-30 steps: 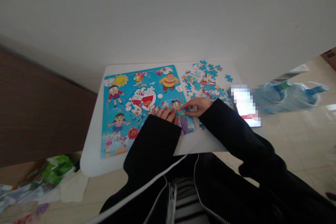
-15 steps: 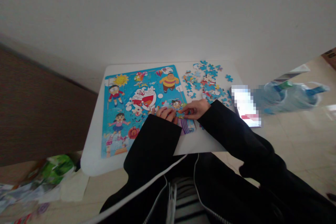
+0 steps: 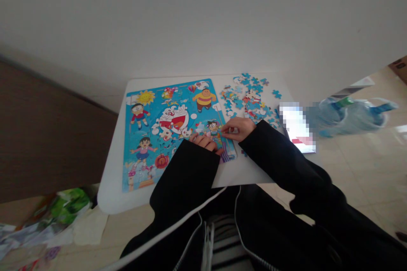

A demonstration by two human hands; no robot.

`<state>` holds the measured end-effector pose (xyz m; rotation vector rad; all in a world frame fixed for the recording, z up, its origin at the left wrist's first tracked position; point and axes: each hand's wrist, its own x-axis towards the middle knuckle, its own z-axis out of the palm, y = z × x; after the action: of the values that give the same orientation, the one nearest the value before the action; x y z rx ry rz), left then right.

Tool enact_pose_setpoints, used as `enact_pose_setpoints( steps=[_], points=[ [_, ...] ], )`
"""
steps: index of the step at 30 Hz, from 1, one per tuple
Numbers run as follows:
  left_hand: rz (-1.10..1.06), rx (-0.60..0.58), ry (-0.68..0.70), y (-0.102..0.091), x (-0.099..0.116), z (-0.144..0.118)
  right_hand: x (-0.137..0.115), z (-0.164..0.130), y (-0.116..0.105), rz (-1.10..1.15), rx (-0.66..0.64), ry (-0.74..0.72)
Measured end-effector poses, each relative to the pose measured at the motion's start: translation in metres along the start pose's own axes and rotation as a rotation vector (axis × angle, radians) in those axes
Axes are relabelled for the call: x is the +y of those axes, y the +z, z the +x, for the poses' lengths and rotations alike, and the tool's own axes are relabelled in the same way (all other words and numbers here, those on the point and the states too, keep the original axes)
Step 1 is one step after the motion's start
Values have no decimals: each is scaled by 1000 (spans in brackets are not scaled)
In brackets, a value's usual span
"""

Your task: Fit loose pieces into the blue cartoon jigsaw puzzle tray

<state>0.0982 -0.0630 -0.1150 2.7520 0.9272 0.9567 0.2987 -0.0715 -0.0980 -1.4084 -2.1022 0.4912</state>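
A blue cartoon jigsaw puzzle (image 3: 165,123) lies on a small white table (image 3: 114,169). My left hand (image 3: 206,142) rests on the puzzle's lower right part, fingers curled against the picture. My right hand (image 3: 239,128) is at the puzzle's right edge with its fingertips pinched low on the surface; whether a piece is between them is too small to tell. A heap of loose blue puzzle pieces (image 3: 249,97) lies on the table just beyond my right hand. Black sleeves cover both arms.
A phone (image 3: 297,129) with a lit screen lies at the table's right edge. A clear plastic bag with bottles (image 3: 349,116) sits on the floor to the right. Crumpled green and white wrappers (image 3: 54,214) lie on the floor at the lower left. A wall stands behind the table.
My left hand has slid slightly toward me on the puzzle. My right hand's fingertips stay at the same spot on the puzzle's right edge.
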Motion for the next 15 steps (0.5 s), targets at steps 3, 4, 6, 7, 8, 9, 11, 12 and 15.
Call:
enact_pose_setpoints(
  steps=[3, 4, 6, 7, 8, 9, 11, 12, 15],
  points=[
    [-58, 27, 0, 1, 1, 1, -2, -2, -2, 10, -34, -34],
    [-74, 27, -1, 2, 1, 2, -2, -2, -3, -7, -49, -47],
    [-105, 25, -10, 3, 2, 2, -3, -4, -2, -51, -63, -68],
    [-120, 27, -13, 4, 2, 2, -3, -4, -1, -72, -63, -70],
    [-132, 33, -15, 5, 2, 2, -2, -5, 0, -90, -60, -66],
    [-143, 41, -17, 6, 2, 2, -1, -6, 1, -104, -61, -62],
    [-151, 65, -32, 8, 3, 3, 1, -6, 2, -125, -71, -57],
    [-139, 79, -44, 9, 3, 3, 3, -6, 3, -138, -75, -56],
    [-50, 90, -105, 11, 5, 5, 6, -7, 5, -165, -77, -60]
  ],
)
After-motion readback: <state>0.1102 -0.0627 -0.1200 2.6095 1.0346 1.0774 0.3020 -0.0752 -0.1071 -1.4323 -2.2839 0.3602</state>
